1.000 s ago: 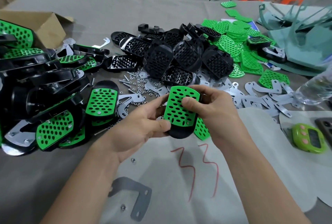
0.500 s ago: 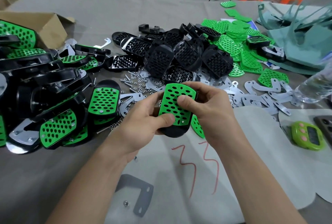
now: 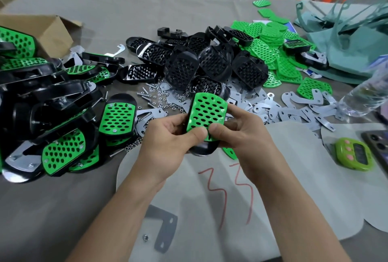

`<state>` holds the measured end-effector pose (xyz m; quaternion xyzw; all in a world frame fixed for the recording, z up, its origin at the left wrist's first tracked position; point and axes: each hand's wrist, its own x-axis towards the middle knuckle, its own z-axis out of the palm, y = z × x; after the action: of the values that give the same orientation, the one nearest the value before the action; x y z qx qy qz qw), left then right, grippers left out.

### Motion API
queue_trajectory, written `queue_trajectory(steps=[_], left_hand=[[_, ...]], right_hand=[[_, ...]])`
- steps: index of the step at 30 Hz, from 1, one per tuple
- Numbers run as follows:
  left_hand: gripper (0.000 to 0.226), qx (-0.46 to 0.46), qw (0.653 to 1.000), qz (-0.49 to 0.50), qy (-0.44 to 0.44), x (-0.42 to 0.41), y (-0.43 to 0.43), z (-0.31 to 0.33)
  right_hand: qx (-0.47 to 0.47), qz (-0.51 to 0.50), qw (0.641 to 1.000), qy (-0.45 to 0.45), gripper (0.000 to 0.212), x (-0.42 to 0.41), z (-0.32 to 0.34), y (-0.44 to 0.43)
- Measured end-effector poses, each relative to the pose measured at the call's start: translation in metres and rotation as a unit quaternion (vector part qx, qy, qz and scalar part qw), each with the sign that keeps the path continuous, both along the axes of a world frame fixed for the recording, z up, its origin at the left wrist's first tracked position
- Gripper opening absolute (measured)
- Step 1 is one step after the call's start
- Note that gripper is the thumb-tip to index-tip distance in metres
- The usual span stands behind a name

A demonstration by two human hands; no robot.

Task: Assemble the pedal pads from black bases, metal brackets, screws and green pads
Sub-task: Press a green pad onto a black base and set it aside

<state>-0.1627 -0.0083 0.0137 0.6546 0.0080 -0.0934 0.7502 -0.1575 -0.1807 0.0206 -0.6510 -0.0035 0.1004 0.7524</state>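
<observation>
Thumbs of left hand point(image 3: 168, 144) and right hand point(image 3: 243, 133) pinch green pad point(image 3: 206, 112) against black base point(image 3: 202, 151) above the tabletop point(image 3: 52, 209). Base mostly hidden beneath pad and hands; its underside cannot be seen.

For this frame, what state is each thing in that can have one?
green pad, laid on the black base, gripped by both hands
black base, under the pad, held in both hands
left hand, thumb pressing the pad
right hand, thumb pressing the pad
cardboard box, open
</observation>
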Motion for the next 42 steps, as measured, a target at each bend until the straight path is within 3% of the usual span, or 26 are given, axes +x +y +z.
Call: queue_trajectory(steps=[6,12,24,27,34,39,42], left_hand=[[0.037,0.029,0.992,-0.123,0.019,0.005,0.018,0.003],[0.047,0.028,0.988,-0.148,0.038,0.006,0.026,0.006],[0.036,0.045,0.996,-0.078,0.021,0.008,0.010,0.004],[0.037,0.036,0.997,-0.068,0.022,0.008,0.009,0.006],[0.042,0.040,0.996,-0.075,0.027,0.005,0.008,0.008],[0.026,0.026,0.999,-0.042,0.011,0.003,0.005,0.003],[0.028,0.023,1.000,-0.017,0.002,0.002,0.003,0.000]], right_hand=[[0.027,-0.008,1.000,0.002,0.046,-0.002,0.004,-0.005],[0.023,-0.008,1.000,0.008,0.047,-0.002,-0.001,0.000],[-0.005,-0.094,0.995,-0.019,0.046,-0.002,-0.015,0.009],[0.020,-0.073,0.997,-0.017,0.047,-0.006,-0.009,0.008],[-0.017,-0.067,0.997,-0.017,0.054,-0.005,-0.002,0.006],[-0.028,-0.066,0.997,-0.016,0.062,-0.001,0.002,0.004],[-0.022,-0.074,0.997,-0.016,0.062,-0.002,0.002,0.007]])
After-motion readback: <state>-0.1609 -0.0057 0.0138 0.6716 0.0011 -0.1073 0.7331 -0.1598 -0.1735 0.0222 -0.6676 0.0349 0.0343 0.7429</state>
